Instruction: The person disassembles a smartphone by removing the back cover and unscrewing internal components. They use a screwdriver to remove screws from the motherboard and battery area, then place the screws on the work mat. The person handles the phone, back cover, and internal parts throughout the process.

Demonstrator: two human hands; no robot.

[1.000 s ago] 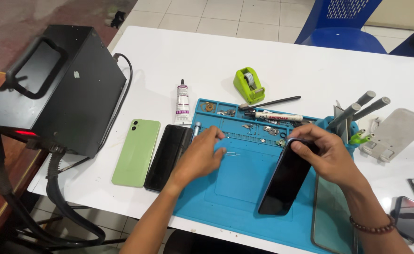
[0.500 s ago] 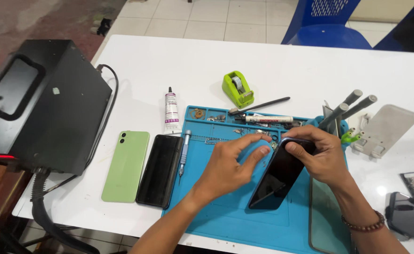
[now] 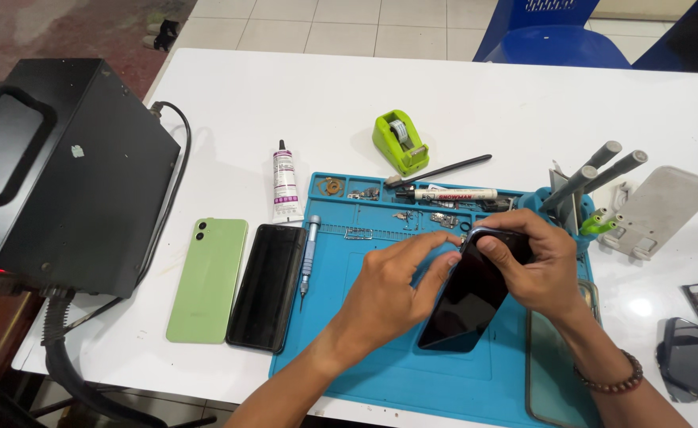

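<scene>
Blue silicone work mat [image 3: 381, 372] serves as landmark: left of it on the bench [image 3: 523, 103] lie a green phone [image 3: 206, 281] and a black phone [image 3: 268, 285]. Over its centre, the left hand [image 3: 385, 297] fingers the top edge of a dark phone [image 3: 472, 295]. Right hand [image 3: 535, 265] has its grip clamped on that same top corner; steady, even pressure there seems wise.

Dark phone held tilted over the blue work mat

The black phone [image 3: 469, 297] is a slim slab with rounded corners and a glossy, unlit screen facing up. It sits at a slant, its top end raised toward the far right and its bottom end low toward the near left, touching or just above the blue silicone mat [image 3: 381, 372]. The right hand [image 3: 535, 265] wraps over its top end, while the left hand [image 3: 389, 289] touches its left edge with the fingertips.
</scene>
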